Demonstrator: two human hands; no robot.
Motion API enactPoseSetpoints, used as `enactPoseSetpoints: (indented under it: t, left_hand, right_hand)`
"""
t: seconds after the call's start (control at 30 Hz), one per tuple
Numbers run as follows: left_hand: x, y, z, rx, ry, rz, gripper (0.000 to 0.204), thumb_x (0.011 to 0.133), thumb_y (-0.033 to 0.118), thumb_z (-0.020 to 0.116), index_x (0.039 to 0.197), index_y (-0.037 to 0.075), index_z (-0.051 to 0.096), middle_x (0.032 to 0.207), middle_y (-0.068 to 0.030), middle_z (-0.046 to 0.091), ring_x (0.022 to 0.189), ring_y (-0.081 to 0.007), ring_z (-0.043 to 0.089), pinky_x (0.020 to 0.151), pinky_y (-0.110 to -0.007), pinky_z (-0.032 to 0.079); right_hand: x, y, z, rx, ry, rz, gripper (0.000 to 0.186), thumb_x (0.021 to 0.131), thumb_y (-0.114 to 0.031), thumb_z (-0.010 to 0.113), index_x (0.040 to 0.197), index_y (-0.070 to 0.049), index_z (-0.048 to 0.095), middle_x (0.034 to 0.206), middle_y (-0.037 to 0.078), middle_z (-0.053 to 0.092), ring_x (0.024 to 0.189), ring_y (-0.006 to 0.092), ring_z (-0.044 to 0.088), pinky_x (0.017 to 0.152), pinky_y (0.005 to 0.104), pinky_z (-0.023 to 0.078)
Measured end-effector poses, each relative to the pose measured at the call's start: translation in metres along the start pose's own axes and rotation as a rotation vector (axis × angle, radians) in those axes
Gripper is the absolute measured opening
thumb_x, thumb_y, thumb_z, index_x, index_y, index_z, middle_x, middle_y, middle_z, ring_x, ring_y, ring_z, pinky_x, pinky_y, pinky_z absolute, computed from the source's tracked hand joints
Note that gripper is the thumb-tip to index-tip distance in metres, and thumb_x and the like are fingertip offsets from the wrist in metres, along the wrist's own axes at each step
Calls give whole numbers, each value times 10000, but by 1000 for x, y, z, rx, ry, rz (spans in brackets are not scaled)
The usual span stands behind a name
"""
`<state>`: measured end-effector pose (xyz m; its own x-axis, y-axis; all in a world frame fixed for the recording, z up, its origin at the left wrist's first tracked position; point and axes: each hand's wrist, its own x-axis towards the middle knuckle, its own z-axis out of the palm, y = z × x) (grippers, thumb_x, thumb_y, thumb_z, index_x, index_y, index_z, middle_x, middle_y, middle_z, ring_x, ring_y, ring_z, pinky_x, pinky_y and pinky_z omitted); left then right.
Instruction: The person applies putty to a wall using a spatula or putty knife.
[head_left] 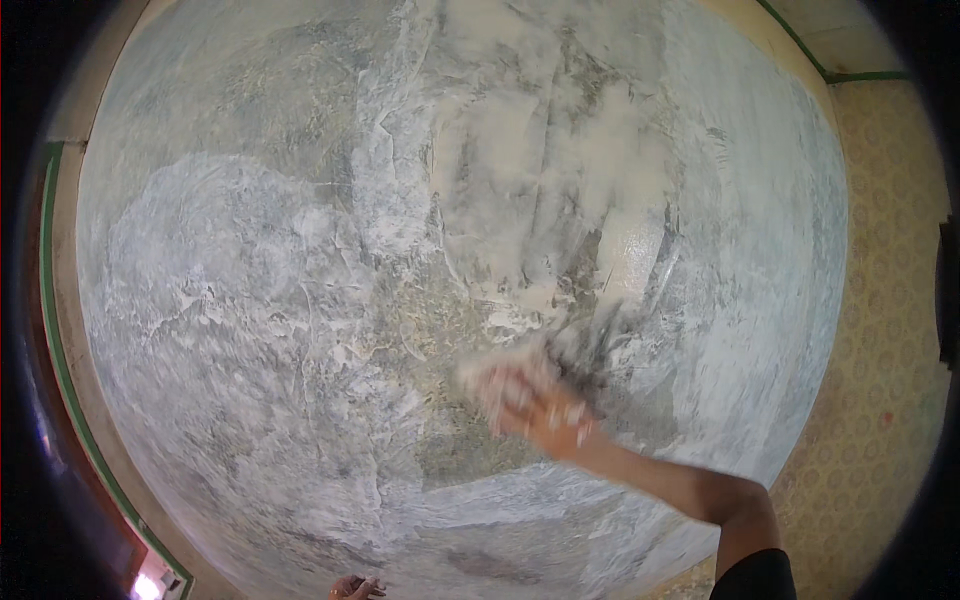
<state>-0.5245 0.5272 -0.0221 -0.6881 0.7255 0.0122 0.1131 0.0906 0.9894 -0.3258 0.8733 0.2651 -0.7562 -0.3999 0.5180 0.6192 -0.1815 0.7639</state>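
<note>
A broad wall (pixel 260 240) fills most of the view, covered in patchy white and grey plaster. My right hand (pixel 540 410) is against its lower middle, smeared by motion, with white paste on the fingers. Its fingers look closed around a pale, blurred thing (pixel 510 365) whose kind I cannot make out. Just above and to the right lies a dark, streaked patch, and higher up is a stretch of smooth, wet cream-coloured plaster (pixel 560 170). At the bottom edge my left hand (pixel 357 587) shows only in part, its fingers curled and spotted with white; what they hold is hidden.
To the right stands a yellowish patterned wall (pixel 870 300), with a dark object (pixel 945 290) at its far edge. Green trim (pixel 90 440) runs down the left side beside a dark opening, with a bright light (pixel 147 585) at its bottom.
</note>
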Motion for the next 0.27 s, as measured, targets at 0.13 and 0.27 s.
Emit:
enactPoseSetpoints:
  t: [0.13,0.27]
  left_hand:
    - [1,16,-30,34,12,-28,400,919,358,562,1032,-25,593,954,-144,644,928,-254,629,792,-398,508]
    - [27,-2,-63,62,5,-6,399,919,365,557,1076,0,592,958,-146,646,938,-261,625,804,-402,504]
  right_hand:
    - [59,84,35,382,-81,205,595,941,-208,447,1471,-195,177,1527,85,168,1394,287,197,1131,455,217]
    - [133,215,104,639,-92,832,655,920,-33,396,1440,-397,237,1546,64,139,1404,321,181,1069,607,249]
